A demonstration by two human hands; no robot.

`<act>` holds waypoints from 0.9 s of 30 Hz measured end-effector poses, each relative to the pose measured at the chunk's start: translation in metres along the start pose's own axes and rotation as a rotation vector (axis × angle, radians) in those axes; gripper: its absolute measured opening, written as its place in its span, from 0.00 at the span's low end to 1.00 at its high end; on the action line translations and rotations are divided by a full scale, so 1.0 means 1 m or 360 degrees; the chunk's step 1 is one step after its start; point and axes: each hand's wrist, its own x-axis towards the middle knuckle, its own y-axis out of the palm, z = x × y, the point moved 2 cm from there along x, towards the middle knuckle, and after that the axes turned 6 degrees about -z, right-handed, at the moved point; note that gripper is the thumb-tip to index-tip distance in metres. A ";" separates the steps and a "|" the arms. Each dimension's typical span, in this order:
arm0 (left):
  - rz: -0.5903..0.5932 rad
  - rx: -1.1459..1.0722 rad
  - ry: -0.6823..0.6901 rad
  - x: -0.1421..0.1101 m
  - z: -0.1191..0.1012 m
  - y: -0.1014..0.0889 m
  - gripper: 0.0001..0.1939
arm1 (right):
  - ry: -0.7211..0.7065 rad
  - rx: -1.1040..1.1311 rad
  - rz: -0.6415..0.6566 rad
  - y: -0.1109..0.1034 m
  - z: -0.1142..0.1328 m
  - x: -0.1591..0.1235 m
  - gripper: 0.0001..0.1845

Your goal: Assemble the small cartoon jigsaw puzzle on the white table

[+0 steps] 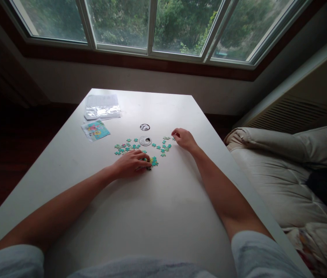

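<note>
Small jigsaw puzzle pieces in green and teal, a few with yellow, are scattered over the white table. My left hand is cupped low over a heap of pieces, its thumb and fingers apart with some pieces showing between them. To the right, my right hand has its fingers pinched together at the edge of another loose group. A puzzle piece shows at its fingertips, partly hidden by them. Part of the heap is covered by my left hand.
Beyond the pieces are two round cable holes in the tabletop. At the far left lie a clear plastic bag and a colourful picture card. A light padded sofa stands right of the table, and windows are ahead.
</note>
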 end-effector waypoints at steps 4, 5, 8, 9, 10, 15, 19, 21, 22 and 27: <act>0.0028 -0.0080 0.0069 0.002 -0.009 -0.001 0.15 | -0.0008 0.0151 -0.0096 0.015 -0.014 0.001 0.15; 0.0032 -0.0113 0.0077 0.002 -0.011 -0.001 0.14 | -0.0019 0.0212 -0.0092 0.020 -0.016 0.000 0.16; 0.0029 -0.0213 0.0075 0.004 -0.016 -0.002 0.14 | -0.0055 0.0418 -0.0031 0.031 -0.016 -0.003 0.19; 0.0024 -0.0246 0.0071 0.005 -0.018 -0.002 0.14 | -0.0058 0.0475 -0.0011 0.033 -0.015 -0.004 0.19; 0.0020 -0.0280 0.0068 0.005 -0.020 -0.003 0.14 | -0.0053 0.0516 -0.0001 0.035 -0.014 -0.005 0.19; 0.0016 -0.0448 0.0089 0.009 -0.029 -0.002 0.13 | -0.0082 0.0493 -0.0018 0.034 -0.009 -0.006 0.18; -0.0077 -0.0312 0.0004 0.008 -0.020 0.001 0.12 | -0.0230 0.0580 0.0040 0.037 0.004 -0.009 0.18; -0.0190 -0.0142 -0.0197 0.005 -0.007 0.002 0.12 | -0.0212 0.0783 0.0116 0.041 0.012 -0.011 0.18; -0.0262 -0.0052 -0.0324 0.003 0.002 0.002 0.12 | -0.0172 0.0918 0.0165 0.043 0.015 -0.012 0.18; -0.0566 0.0329 -0.0997 -0.016 0.044 -0.001 0.16 | 0.0062 0.1293 -0.0097 0.041 0.009 -0.008 0.16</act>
